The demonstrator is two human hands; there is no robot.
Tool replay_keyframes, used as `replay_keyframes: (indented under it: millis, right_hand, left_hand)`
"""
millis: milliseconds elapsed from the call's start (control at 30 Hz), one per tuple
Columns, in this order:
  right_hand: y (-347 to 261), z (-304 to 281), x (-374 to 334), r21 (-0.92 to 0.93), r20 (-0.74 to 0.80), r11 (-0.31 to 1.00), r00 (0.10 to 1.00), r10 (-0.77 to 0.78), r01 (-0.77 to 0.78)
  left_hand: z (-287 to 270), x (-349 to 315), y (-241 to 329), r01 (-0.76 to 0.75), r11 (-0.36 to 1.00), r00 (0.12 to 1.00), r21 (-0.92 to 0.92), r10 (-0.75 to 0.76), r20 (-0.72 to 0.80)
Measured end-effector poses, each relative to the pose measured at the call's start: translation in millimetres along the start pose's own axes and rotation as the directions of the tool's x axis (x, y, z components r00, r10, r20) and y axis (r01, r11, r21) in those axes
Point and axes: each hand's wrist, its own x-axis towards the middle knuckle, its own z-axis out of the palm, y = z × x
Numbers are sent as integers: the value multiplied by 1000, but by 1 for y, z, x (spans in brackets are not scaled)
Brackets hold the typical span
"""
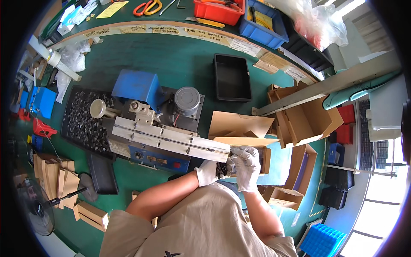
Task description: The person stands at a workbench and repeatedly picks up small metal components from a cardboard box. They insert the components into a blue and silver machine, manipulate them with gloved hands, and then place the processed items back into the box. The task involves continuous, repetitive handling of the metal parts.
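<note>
My left hand (208, 173), in a white glove, is closed around a bunch of small black parts (221, 170) just below the right end of a long metal rail (171, 139). Beside it, my right hand (246, 166), also gloved, has its fingers pinched together at the rail's tip. Whatever lies between those fingers is too small to make out. The rail belongs to a bench machine with a blue housing (136, 88), a round grey motor (187, 99) and a blue control panel (159, 161). An open cardboard box (266, 160) with rows of parts stands partly behind my right hand.
Heaped small black pieces fill a dark tray (85, 122) left of the machine. A black bin (232, 78) sits on the green table beyond. More cardboard boxes (306, 115) stand to the right. Overhead, a shelf carries a red bin (219, 12) and a blue bin (264, 26). A fan (37, 207) is at lower left.
</note>
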Motion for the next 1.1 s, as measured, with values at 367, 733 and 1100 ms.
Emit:
replay_keyframes:
  millis: [367, 733, 1100]
  right_hand:
    - [-3, -22, -7, -510, 281, 852, 959, 36, 117]
    - [-2, -35, 6, -425, 402, 879, 825, 396, -215]
    - [-20, -22, 21, -443, 139, 876, 980, -142, 189]
  left_hand:
    - [-1, -5, -1, 10, 981, 1000, 193, -6, -21]
    - [13, -11, 4, 119, 938, 993, 326, -114, -35]
    - [-5, -7, 5, 138, 946, 989, 292, -149, 17]
